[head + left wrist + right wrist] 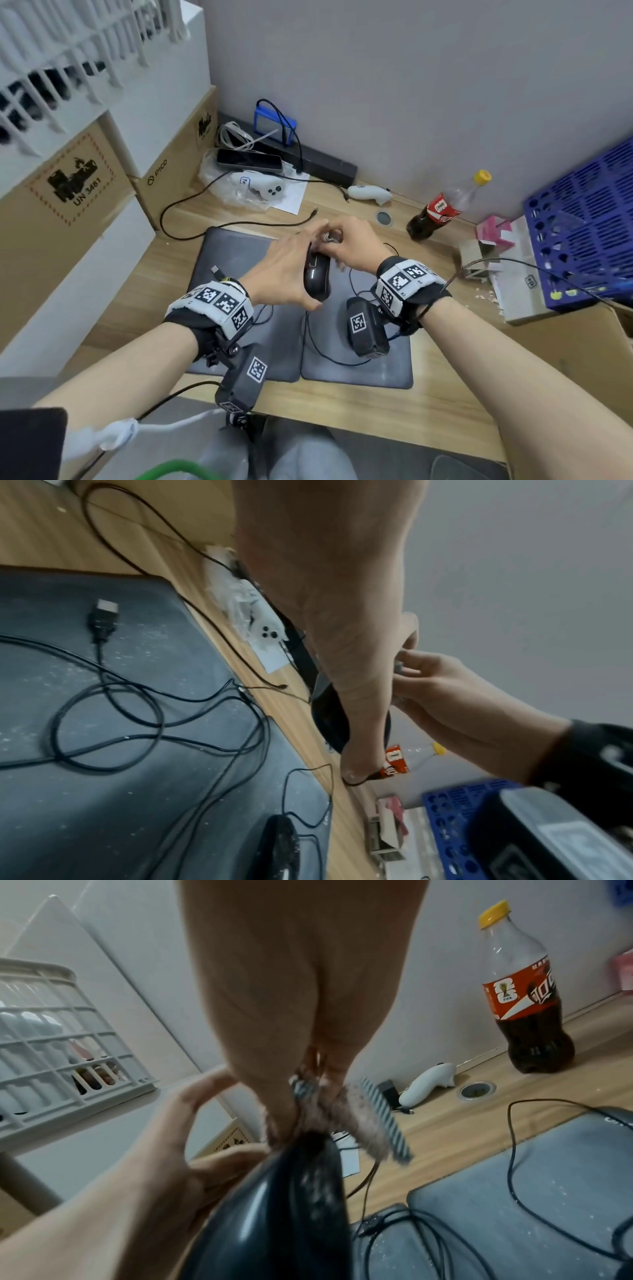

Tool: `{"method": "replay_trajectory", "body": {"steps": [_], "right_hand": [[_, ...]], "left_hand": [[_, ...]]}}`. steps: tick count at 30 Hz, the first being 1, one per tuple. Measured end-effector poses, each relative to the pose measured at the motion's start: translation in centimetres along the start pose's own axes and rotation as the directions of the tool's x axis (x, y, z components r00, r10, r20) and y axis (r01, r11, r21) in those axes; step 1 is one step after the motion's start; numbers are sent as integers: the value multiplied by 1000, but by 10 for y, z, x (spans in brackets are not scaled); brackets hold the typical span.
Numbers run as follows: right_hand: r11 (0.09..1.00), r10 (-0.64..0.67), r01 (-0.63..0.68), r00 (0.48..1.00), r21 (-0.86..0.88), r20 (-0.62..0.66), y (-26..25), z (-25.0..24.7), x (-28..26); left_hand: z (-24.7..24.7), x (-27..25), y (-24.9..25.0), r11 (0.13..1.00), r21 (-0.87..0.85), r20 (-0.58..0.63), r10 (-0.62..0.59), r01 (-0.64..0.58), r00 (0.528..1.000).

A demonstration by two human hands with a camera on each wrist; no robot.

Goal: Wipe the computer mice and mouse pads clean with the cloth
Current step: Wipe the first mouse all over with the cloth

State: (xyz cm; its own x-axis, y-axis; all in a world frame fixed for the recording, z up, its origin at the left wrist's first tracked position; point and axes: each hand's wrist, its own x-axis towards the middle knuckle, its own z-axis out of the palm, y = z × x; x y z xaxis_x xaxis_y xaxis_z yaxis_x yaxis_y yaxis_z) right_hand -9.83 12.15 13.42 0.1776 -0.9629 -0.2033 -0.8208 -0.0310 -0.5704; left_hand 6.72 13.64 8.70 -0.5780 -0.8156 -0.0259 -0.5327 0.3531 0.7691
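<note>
My left hand (298,263) grips a glossy black wired mouse (317,275) and holds it lifted above the two grey mouse pads (236,260). My right hand (337,240) pinches a small speckled cloth (363,1123) with a striped edge and presses it on the mouse's front end (294,1199). In the left wrist view the thumb (356,767) lies along the mouse (327,718). A second black mouse (279,845) lies on a dusty pad (137,791) amid looped cables; the head view hides it.
A cola bottle (438,209) stands at the back right beside a blue crate (589,219). Two white controllers (265,188), a phone (250,160) and loose cables lie behind the pads. Cardboard boxes (68,205) line the left side. A USB plug (104,620) rests on the left pad.
</note>
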Motion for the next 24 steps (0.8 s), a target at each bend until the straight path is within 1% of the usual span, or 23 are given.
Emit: {"method": "replay_trajectory", "body": {"steps": [2,3,4,7,8,9,10,12,15,16,19,21,22,24], "right_hand": [[999,42,-44,996,-19,-75,-3,0,1],[999,30,-33,995,-34,-90,-6,1,0],[999,2,-5,997,-41,-72,-10,2,-4],[994,-102,106,990,-36,94,-13,1,-17],[992,-116,120,985,-27,128,-11,-1,-20],[994,-105,108,986,-16,132,-7,-4,-19],[996,-88,88,990,0,110,-4,-9,-18],[999,-37,37,999,5,17,-1,-11,-12],[999,45,-43,990,22,-134,-7,-3,-4],[998,55,-49,990,49,-130,-10,2,-3],[989,35,-41,999,140,40,-13,6,-7],[986,16,-33,994,162,108,-7,-2,-11],[986,14,-32,994,163,112,-4,-6,-12],[986,48,-56,997,160,52,0,-11,-10]], "left_hand": [[2,4,2,1000,0,-10,18,-18,1000],[2,5,2,1000,1,-12,6,-6,1000],[2,6,0,1000,3,-10,-12,12,1000],[-3,6,-6,998,5,-11,-62,62,998],[-5,5,-7,998,2,-16,-63,63,998],[-5,4,-5,998,6,-12,-57,57,998],[-5,3,-2,999,17,-2,-41,41,999],[-1,2,4,999,38,15,-8,7,1000],[0,2,6,1000,2,-2,21,-21,1000],[-1,2,5,1000,-22,-10,14,-15,1000],[-2,-1,-1,999,-50,-15,-13,12,1000],[0,-4,-3,997,-64,-16,-37,36,999],[1,-5,-3,996,-74,-16,-49,48,999],[4,-6,3,996,-80,-9,-42,42,999]]}}
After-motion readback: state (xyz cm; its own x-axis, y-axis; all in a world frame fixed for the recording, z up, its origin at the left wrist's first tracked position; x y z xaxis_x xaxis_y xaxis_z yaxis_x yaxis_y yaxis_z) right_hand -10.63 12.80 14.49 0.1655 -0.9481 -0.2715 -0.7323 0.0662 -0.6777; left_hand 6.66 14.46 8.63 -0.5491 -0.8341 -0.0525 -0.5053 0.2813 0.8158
